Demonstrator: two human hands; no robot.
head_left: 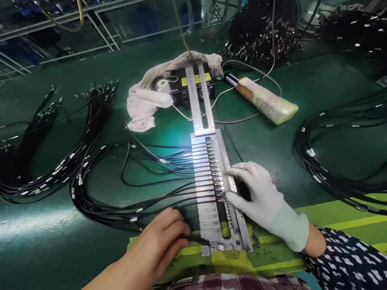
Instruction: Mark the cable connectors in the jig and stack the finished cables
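My bare left hand [165, 243] is closed around a few black cables [196, 239], whose metal-tipped connectors [217, 246] lie over the near end of a slotted metal fixture [208, 221]. Across the fixture, a row of black cables [181, 165] runs in from the left, each in its own slot. Their small connector ends [215, 173] line up along the fixture's central channel. On the right side, my white-gloved right hand [256, 193] has thumb and fingers apart, fingertips touching the fixture's right rail beside the connectors. Its lower fingers are partly hidden.
Behind the fixture stands a black control box [181, 84] with a pale cloth [169, 68] draped around it. A tape-wrapped handle [266, 100] lies to its right. Bundled cables [99, 108] lie left, coiled cables [314, 161] right, and a large cable pile [263, 32] at the back.
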